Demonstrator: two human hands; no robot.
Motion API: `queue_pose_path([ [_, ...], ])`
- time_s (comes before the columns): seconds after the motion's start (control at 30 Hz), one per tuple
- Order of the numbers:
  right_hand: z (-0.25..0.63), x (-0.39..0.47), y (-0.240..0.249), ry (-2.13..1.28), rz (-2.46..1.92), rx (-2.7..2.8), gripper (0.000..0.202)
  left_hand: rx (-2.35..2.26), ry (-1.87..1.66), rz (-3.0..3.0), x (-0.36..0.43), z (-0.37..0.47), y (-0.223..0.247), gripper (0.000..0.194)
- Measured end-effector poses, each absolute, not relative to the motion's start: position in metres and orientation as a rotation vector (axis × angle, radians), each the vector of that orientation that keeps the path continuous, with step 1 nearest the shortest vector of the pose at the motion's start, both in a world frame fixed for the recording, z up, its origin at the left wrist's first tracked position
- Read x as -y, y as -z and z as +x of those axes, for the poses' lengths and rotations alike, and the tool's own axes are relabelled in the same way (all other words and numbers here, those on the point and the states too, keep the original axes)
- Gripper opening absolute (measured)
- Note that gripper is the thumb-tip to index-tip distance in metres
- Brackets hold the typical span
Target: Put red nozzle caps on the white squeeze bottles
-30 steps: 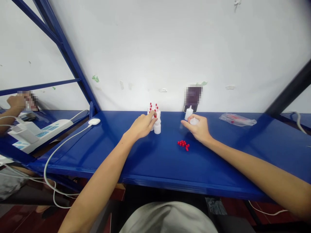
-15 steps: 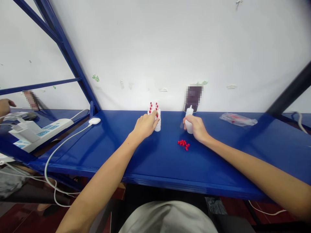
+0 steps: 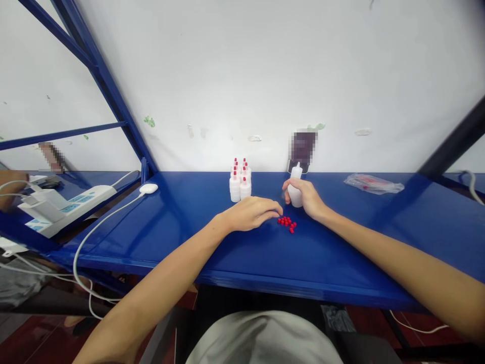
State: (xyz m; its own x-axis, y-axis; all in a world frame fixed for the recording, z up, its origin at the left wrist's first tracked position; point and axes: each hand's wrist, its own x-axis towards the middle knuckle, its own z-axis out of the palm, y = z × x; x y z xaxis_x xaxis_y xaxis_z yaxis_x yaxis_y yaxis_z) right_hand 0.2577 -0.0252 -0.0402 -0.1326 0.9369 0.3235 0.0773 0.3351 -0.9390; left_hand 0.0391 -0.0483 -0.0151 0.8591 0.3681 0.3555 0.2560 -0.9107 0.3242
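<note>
My right hand (image 3: 307, 196) is wrapped round a white squeeze bottle (image 3: 296, 191), which stands nearly upright with a bare nozzle on top. A small pile of red caps (image 3: 287, 222) lies on the blue table in front of that bottle. My left hand (image 3: 254, 212) reaches in from the left, its fingers apart and the tips just beside the pile; nothing shows between them. Behind my left hand stands a tight group of white bottles (image 3: 240, 186) topped with red caps.
A phone (image 3: 302, 149), partly pixelated, leans against the wall. A clear plastic bag (image 3: 374, 183) with something red inside lies at the right. On the left are a white puck-like device (image 3: 148, 188) with its cable and a power strip (image 3: 71, 207). Another person's arm (image 3: 11, 187) shows at the far left.
My left hand has left the capped bottles and moved right and nearer, to the red caps. My right hand keeps hold of the bottle in about the same place.
</note>
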Motion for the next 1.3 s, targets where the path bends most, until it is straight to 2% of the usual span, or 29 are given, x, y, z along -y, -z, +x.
queue_pose_path([
  [0.3, 0.256, 0.031, 0.037, -0.932, -0.943, 1.629, 0.033, -0.466, -0.666, 2.843, 0.045, 0.042, 0.025, 0.018],
  [0.77, 0.255, 0.037, 0.029, -0.809, -1.0, 1.732, 0.036, -0.622, -0.536, 2.951, 0.049, 0.05, 0.03, 0.021],
  [0.83, 0.254, 0.039, 0.028, -0.83, -1.02, 1.746, 0.037, -0.654, -0.621, 2.886, 0.048, 0.051, 0.03, 0.02],
  [1.0, 0.254, 0.038, 0.032, -0.977, -0.919, 1.726, 0.031, -0.86, -1.199, 2.58, 0.049, 0.056, 0.026, 0.014],
  [1.1, 0.251, 0.04, 0.034, -0.963, -0.875, 1.79, 0.032, -0.941, -1.432, 2.394, 0.05, 0.06, 0.023, 0.012],
  [1.3, 0.245, 0.047, 0.032, -0.852, -0.826, 1.95, 0.043, -0.868, -1.455, 2.031, 0.053, 0.063, 0.029, 0.021],
])
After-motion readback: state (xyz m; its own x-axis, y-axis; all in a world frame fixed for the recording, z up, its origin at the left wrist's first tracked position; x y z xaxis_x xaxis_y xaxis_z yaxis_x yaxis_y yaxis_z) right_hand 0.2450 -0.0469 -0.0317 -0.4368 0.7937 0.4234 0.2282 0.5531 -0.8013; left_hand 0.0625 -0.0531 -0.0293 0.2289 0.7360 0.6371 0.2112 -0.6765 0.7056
